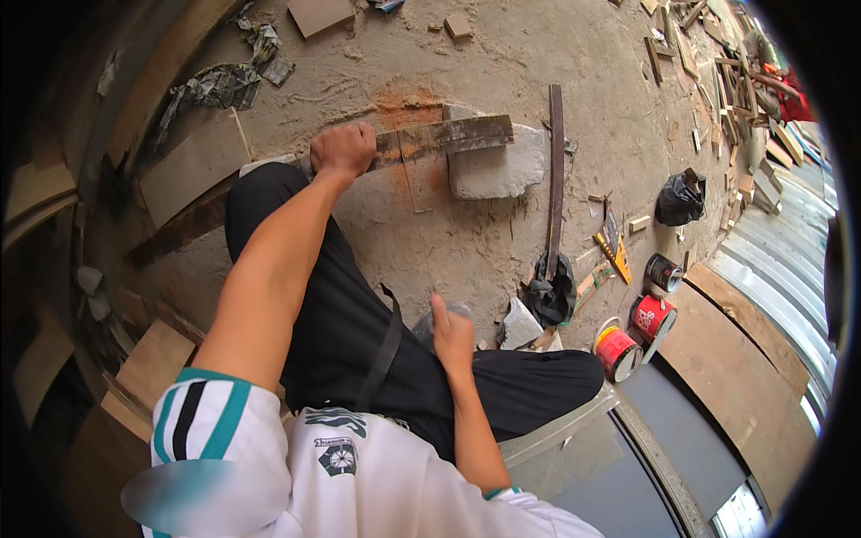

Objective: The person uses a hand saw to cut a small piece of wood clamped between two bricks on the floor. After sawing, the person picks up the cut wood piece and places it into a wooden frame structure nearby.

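A dark, worn wooden plank (480, 132) lies across a pale concrete block (498, 166). My left hand (343, 150) is closed in a fist at the plank, its fingers curled over the board beside my raised knee. Along the plank's middle a thin dark line runs across and down toward the dusty ground, which has orange powder on it. My right hand (453, 334) is apart from the plank, above my folded leg. Its fingers are curled, with one digit pointing up, and anything inside them is too small to make out.
A long dark strip (556, 170) lies right of the block. Further right are a yellow-handled try square (614, 253), a black plastic bag (680, 199) and paint cans (619, 351). Wood offcuts lie at the far right; a board (197, 166) leans at left.
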Action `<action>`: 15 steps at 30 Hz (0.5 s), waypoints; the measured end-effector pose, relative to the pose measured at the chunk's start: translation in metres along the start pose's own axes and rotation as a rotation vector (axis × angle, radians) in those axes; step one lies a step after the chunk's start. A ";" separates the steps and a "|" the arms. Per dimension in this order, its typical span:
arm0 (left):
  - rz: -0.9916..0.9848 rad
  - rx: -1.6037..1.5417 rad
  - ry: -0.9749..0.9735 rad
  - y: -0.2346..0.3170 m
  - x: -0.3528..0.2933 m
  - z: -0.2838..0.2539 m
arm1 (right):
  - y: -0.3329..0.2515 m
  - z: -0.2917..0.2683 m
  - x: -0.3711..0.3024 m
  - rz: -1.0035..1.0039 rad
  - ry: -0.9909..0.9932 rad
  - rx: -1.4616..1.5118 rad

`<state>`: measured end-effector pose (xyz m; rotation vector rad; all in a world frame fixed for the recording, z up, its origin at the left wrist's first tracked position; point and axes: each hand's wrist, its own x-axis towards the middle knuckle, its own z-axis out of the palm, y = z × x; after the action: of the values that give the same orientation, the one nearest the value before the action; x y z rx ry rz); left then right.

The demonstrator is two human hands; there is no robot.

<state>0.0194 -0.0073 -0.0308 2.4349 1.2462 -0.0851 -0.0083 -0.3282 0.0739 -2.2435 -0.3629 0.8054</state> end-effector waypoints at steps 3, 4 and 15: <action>0.003 0.004 -0.015 0.002 0.002 0.000 | -0.006 0.007 0.049 0.064 -0.050 -0.068; 0.010 -0.006 -0.012 0.006 0.003 0.000 | -0.018 0.013 0.076 0.115 -0.085 -0.096; -0.002 0.006 -0.012 0.010 0.003 -0.003 | -0.003 0.002 0.053 0.141 -0.115 -0.082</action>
<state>0.0284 -0.0087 -0.0253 2.4346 1.2441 -0.1041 0.0309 -0.2997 0.0515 -2.3251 -0.2984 1.0129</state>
